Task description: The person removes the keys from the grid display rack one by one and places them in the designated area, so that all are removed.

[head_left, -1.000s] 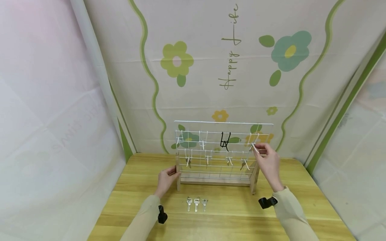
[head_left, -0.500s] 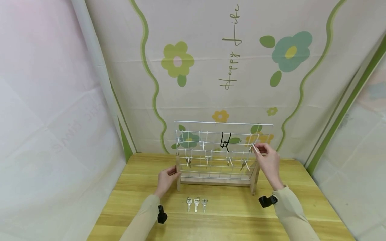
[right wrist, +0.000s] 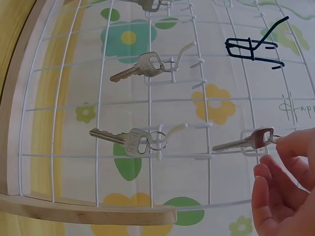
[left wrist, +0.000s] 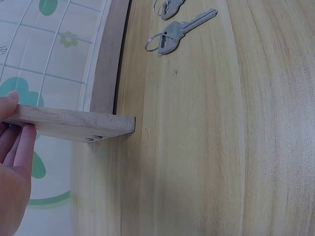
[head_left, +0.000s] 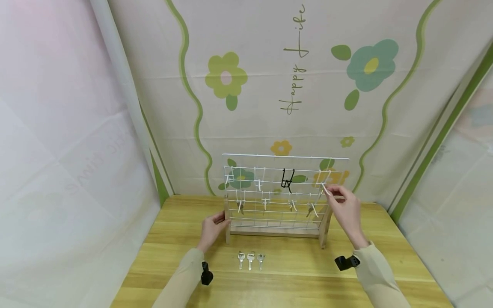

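Wooden post (left wrist: 78, 119) gripped by left fingers (left wrist: 25, 145); right fingers (right wrist: 298, 144) pinch keyring (right wrist: 272, 140), wrist (head_left: 360, 242) shifted rightward.

Both forearms (head_left: 180, 273) reach forward, left fingers (left wrist: 25, 146) gripping low, right fingers (right wrist: 296, 142) pinching higher up.

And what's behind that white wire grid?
Through the white wire grid, the flower-printed cloth shows, with wood-patterned tabletop lower down. Whatever lies directly behind the wooden crossbar and the right hand is covered, so I can't tell.
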Demonstrator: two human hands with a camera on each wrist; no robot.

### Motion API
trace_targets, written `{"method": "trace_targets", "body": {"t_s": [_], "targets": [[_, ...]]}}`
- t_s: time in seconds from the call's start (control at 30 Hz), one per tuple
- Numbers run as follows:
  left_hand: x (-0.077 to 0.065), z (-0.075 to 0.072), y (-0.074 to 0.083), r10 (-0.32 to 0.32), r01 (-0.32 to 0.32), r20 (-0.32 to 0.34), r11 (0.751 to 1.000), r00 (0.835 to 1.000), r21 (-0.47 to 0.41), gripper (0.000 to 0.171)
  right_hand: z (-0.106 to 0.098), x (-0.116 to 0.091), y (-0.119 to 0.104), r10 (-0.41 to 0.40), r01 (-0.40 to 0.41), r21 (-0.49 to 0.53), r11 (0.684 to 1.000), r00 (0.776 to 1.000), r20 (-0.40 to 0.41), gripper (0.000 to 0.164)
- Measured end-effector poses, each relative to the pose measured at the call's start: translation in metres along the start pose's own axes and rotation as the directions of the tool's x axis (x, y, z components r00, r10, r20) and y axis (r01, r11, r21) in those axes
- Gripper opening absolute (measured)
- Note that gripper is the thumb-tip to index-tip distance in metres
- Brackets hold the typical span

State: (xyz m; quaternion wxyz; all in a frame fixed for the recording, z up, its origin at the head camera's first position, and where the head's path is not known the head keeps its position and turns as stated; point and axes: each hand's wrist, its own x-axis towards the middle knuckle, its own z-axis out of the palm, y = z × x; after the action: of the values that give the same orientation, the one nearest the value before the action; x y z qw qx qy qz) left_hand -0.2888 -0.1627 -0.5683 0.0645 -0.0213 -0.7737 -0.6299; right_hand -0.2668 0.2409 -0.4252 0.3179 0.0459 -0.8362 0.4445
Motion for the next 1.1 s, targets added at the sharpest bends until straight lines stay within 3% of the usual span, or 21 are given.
{"method": "trace_targets", "body": {"t_s": [0.4, 0.67, 0.9, 1.1], "targets": [[-0.002, 0.0, 0.001, 0.038, -0.037, -0.01, 0.999, 0.999, 0.034, 0.043, -0.008, -0.012, -0.006, -0.056, 0.056, 0.032, 0.998, 0.998, 0.003, 0.009], [-0.004, 0.0, -0.003, 0.112, -0.112, -0.007, 0.992, 0.994, 0.052, 0.044, -0.014, -0.019, -0.014, -0.05, 0.05, 0.04, 0.998, 0.999, 0.004, 0.006], [-0.002, 0.001, -0.001, 0.004, -0.003, -0.016, 1.0, 1.0, 0.019, 0.044, -0.019, -0.024, -0.032, -0.051, 0.051, 0.047, 0.998, 0.999, -0.005, 0.006], [-0.001, 0.002, -0.001, -0.001, 0.002, -0.036, 0.999, 0.999, 0.042, 0.041, -0.018, -0.032, -0.028, -0.084, 0.082, 0.042, 0.996, 0.996, 0.027, 0.005]]}}
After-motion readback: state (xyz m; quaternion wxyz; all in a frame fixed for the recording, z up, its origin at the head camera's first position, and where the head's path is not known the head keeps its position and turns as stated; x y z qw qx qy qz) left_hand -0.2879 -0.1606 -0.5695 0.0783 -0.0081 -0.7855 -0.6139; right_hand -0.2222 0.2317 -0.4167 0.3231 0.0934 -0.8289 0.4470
